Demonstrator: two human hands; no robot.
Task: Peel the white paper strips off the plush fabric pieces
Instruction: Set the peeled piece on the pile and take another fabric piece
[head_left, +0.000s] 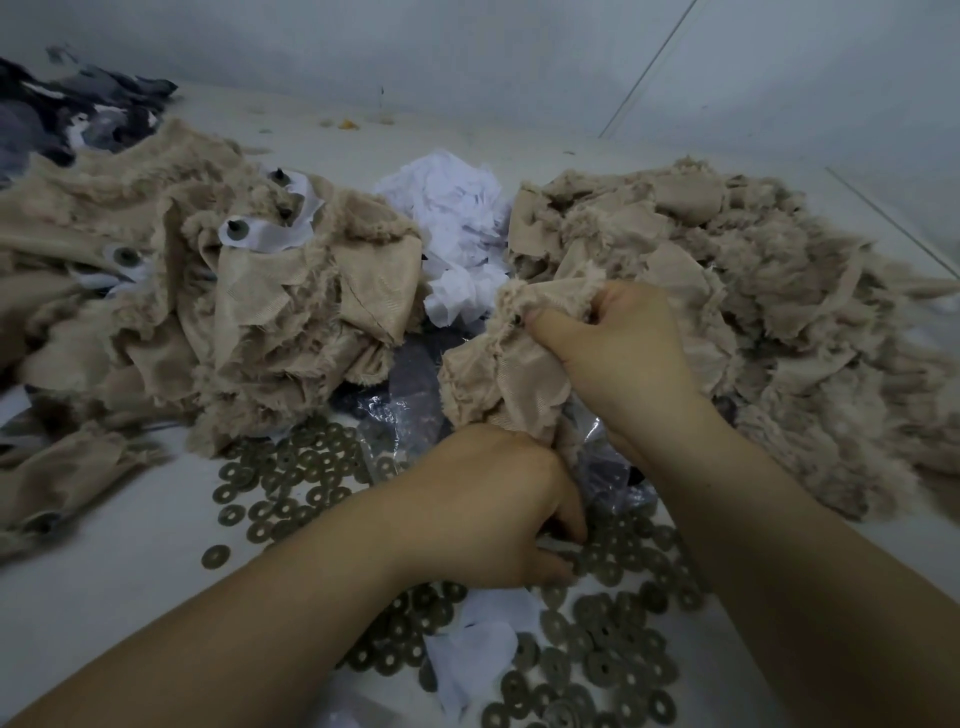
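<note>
A beige plush fabric piece (506, 374) hangs crumpled between both hands at the centre. My right hand (618, 348) grips its upper edge, thumb pressed into the fur. My left hand (498, 509) is curled at the piece's lower end, just above the washers; what its fingertips pinch is hidden. A pile of beige plush pieces (208, 312) on the left still carries white paper strips (270, 234) with dark studs. Another beige pile (753, 312) lies on the right. Crumpled white paper (457, 228) is heaped between the piles.
Several dark metal washers (597, 649) lie scattered on the white table (104, 587) near me, with white paper scraps (478, 644) among them. A clear plastic bag (410, 395) sits under the held piece. Dark grey fabric (72, 109) lies far left.
</note>
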